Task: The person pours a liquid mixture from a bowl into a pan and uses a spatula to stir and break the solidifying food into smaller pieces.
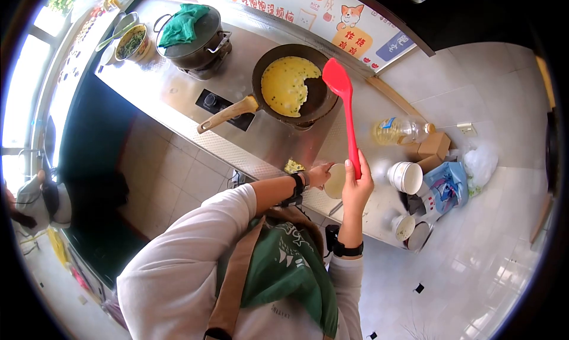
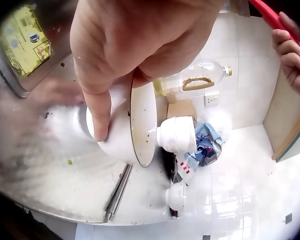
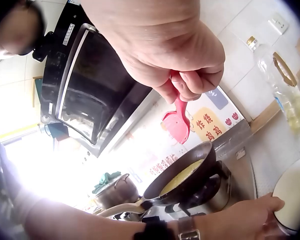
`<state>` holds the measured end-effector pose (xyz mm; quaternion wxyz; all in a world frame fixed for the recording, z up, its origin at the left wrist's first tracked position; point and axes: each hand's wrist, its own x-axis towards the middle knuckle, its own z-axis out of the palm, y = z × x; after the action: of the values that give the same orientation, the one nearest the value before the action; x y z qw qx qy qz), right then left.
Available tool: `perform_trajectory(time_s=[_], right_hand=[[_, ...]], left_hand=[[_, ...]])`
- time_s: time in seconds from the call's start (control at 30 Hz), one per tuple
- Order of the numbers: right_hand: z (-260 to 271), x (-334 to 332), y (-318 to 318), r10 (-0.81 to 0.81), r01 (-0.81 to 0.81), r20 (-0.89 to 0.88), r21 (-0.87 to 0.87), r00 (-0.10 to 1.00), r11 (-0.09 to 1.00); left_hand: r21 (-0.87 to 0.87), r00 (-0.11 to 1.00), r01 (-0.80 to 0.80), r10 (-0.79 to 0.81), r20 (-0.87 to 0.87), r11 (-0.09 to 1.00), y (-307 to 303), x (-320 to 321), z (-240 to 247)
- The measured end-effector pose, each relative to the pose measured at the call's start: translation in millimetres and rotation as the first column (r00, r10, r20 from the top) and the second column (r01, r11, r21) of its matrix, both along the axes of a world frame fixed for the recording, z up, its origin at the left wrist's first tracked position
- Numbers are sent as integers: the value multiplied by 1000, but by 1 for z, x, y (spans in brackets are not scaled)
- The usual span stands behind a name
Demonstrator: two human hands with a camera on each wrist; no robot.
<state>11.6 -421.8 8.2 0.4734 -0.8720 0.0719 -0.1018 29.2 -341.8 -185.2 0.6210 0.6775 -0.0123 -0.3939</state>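
My left hand [image 1: 320, 175] grips a white bowl [image 1: 335, 182] by its side over the counter's front edge. In the left wrist view the bowl [image 2: 144, 125] is tipped, its dark rim and a few specks inside showing. Raised to the right, my right hand [image 1: 358, 185] holds a red silicone spatula [image 1: 351, 124] by its handle, head upward. In the head view the spatula's head overlaps the right rim of a dark frying pan [image 1: 320, 96]. A yellow egg layer [image 1: 283, 86] with green bits covers the pan's left part.
A lidded pot [image 1: 204, 35] with a green cloth [image 1: 185, 25] stands left of the pan. Farther left is a bowl of chopped greens [image 1: 131, 44]. An oil bottle [image 1: 398, 131], stacked white bowls [image 1: 406, 177] and a blue bag [image 1: 446, 186] occupy the right side.
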Motion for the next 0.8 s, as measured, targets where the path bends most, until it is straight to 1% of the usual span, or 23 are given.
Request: perform_trajectory(time_s=[0.07, 0.1, 0.17, 0.2, 0.23, 0.27, 0.33, 0.4, 0.47, 0.5, 0.53, 0.57, 0.6, 0.67, 0.7, 0.73, 0.77, 0.8], right_hand=[[-4, -1, 0, 13, -14, 11, 30, 1000, 999], [-3, -1, 0, 22, -23, 12, 30, 1000, 999], [-1, -1, 1, 26, -26, -17, 32, 1000, 999], [-3, -1, 1, 39, -39, -16, 34, 999, 999], [-6, -1, 0, 51, -51, -2, 21, 999, 998], [-9, 0, 0, 65, -65, 12, 8, 998, 998], [-15, 1, 2, 86, -87, 27, 29, 996, 996], [-19, -1, 7, 94, -96, 34, 52, 995, 994], [-21, -4, 13, 80, -83, 41, 87, 996, 993], [-26, -5, 14, 75, -78, 41, 89, 996, 993], [-31, -6, 15, 88, -84, -46, 81, 995, 993], [-34, -7, 15, 97, -88, -135, 71, 986, 994], [-33, -9, 19, 86, -77, -138, 68, 987, 995], [-32, -10, 28, 79, -75, -94, 43, 992, 996], [-35, -13, 31, 62, -58, -96, 40, 993, 997], [-42, -12, 33, 52, -37, -164, 93, 985, 995], [-45, -14, 37, 42, -9, -233, 143, 972, 990], [-39, -18, 46, 16, 17, -240, 138, 971, 990]], left_hand=[[-6, 994, -14, 15, 106, 1000, -5, 1, -27], [-6, 994, -23, 23, 107, 1000, -4, 0, -26], [-11, 970, -238, 238, -50, 971, 5, -3, -25], [-10, 967, -251, 250, -48, 968, 17, -1, -13], [131, 990, -140, 136, 42, 981, 37, 5, 11], [278, 994, -39, 8, 111, 960, 58, 7, 33], [143, 927, -126, 65, 370, 982, 102, -3, 61], [134, 881, -212, 130, 455, 968, 148, -14, 96], [267, 919, -257, 150, 365, 929, 193, -24, 150], [274, 907, -320, 209, 365, 907, 217, -28, 159], [279, 893, -378, 267, 363, 883, 240, -34, 164], [201, 836, -459, 344, 427, 866, 260, -39, 169], [118, 770, -529, 418, 482, 840, 278, -43, 171], [118, 553, -683, 406, 728, 721, 302, -41, 168], [222, 553, -688, 301, 777, 691, 316, -38, 171], [272, 587, -676, 277, 761, 685, 327, -34, 167], [262, 624, -656, 313, 716, 708, 338, -28, 156], [255, 666, -632, 344, 662, 732, 346, -23, 148]])
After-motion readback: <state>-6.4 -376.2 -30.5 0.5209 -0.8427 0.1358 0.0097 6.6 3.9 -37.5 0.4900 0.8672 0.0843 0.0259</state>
